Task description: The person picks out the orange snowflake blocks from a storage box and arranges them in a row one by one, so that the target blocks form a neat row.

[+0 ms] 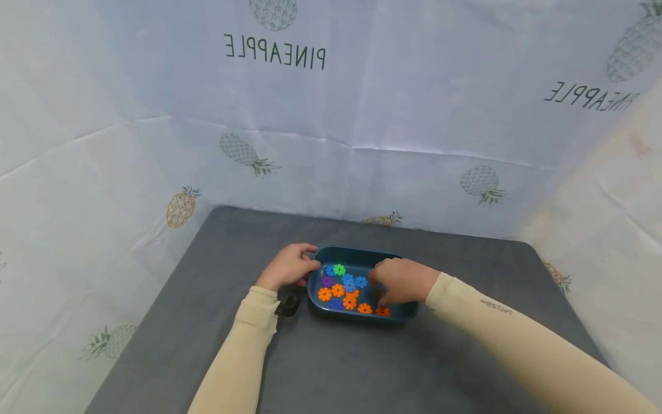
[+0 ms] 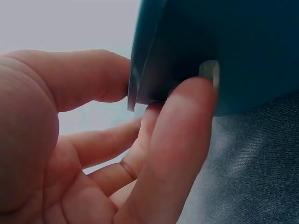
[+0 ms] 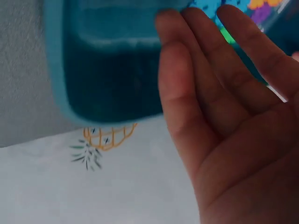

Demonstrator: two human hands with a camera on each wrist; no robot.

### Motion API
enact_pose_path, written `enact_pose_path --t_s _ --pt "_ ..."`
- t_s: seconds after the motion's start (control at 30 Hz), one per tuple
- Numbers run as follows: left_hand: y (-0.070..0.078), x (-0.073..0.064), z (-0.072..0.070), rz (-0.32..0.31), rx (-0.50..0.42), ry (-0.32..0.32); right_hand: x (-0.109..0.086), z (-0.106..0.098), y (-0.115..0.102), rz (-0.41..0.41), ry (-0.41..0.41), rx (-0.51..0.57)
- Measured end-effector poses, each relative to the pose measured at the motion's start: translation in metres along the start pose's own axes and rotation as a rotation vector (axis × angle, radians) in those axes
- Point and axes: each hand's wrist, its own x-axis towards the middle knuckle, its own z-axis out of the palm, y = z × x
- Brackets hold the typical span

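A dark teal tray [image 1: 357, 316] sits on the table with flat, notched, flower-shaped plastic pieces inside. Among them are orange pieces [image 1: 324, 294], blue pieces [image 1: 361, 282], purple pieces [image 1: 327, 281] and a green piece [image 1: 339, 269]. At the tray's left end my left hand [image 1: 287, 267] pinches the rim; in the left wrist view its digits lie on both sides of the tray wall [image 2: 252, 56]. My right hand [image 1: 405, 282] reaches over the tray's right end, fingers pointing down beside an orange piece [image 1: 383, 312]. The right wrist view shows nothing held between its relaxed fingers [image 3: 175, 74].
A grey cloth-covered table [image 1: 331, 368] bears the tray. Behind and beside it hangs a white curtain [image 1: 351, 103] printed with pineapples. A black band [image 1: 288, 306] is at my left wrist.
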Motion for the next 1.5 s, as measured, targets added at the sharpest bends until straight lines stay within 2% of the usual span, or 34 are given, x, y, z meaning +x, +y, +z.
enact_pose_path --t_s 0.2,0.4,0.73,0.93,1.27,1.5 --pt "0.000 0.000 0.001 -0.005 0.003 0.003 0.007 0.008 -0.010 0.003 -0.076 -0.004" --pt "-0.001 0.001 0.003 -0.004 0.011 0.003 0.014 0.013 -0.020 0.027 -0.128 -0.051" --pt "0.002 0.002 0.001 -0.009 0.005 0.011 0.022 0.020 -0.023 -0.024 -0.073 -0.178" --pt "-0.001 0.004 0.002 -0.012 0.003 0.006 0.025 0.024 -0.022 -0.023 -0.073 -0.231" --pt "-0.002 0.006 0.002 -0.019 0.005 0.005 0.032 0.023 -0.021 0.020 -0.093 -0.264" --pt "-0.001 0.006 0.003 -0.020 0.009 0.007 0.038 0.017 -0.017 0.047 -0.103 -0.234"
